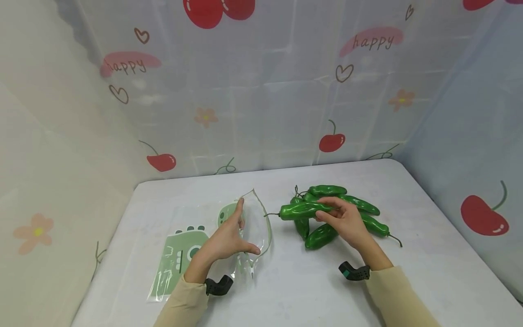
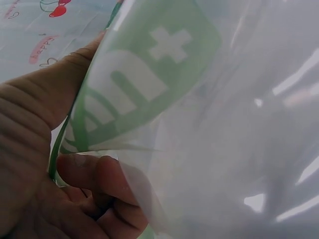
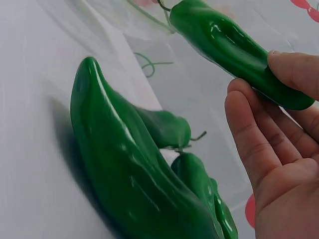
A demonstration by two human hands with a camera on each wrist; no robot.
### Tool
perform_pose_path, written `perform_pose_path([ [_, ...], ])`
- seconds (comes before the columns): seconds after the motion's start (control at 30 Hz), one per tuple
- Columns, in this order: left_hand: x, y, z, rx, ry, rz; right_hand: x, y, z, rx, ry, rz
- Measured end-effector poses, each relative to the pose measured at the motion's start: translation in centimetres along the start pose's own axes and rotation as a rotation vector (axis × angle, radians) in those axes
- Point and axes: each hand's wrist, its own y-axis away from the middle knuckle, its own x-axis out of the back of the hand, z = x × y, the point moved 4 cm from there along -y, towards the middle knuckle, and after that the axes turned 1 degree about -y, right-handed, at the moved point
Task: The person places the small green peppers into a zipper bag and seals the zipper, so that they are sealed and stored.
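Observation:
Beside the mouth of a clear, green-edged bag [image 1: 256, 222], my left hand [image 1: 222, 240] has its thumb and index finger spread wide. The left wrist view shows the hand [image 2: 25, 119] at the edge of the bag [image 2: 199, 169], its lower fingers curled against the film. My right hand [image 1: 349, 225] pinches a green pepper [image 1: 299, 210] above several others [image 1: 320, 236], its thin stem toward the bag. In the right wrist view, the hand [image 3: 286, 194] grips that pepper [image 3: 219, 37] between thumb and fingers, with a larger-looking pepper [image 3: 124, 154] below.
Another flat clear bag with a green printed face [image 1: 188, 250] lies on the white table [image 1: 294, 290], left of my left hand. Behind the table hangs a pale curtain [image 1: 261, 104] printed with cherries, hearts and flowers.

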Motion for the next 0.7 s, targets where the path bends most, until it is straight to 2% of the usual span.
perform_pose_path([
  [0.4,-0.1,-0.1,-0.1,-0.026,0.019,-0.002,-2.8,-1.3,-0.8,0.006,-0.003,0.008],
  [0.7,0.1,-0.1,0.1,-0.038,0.020,0.020,-3.6,-1.5,-1.0,-0.013,0.082,0.049],
])
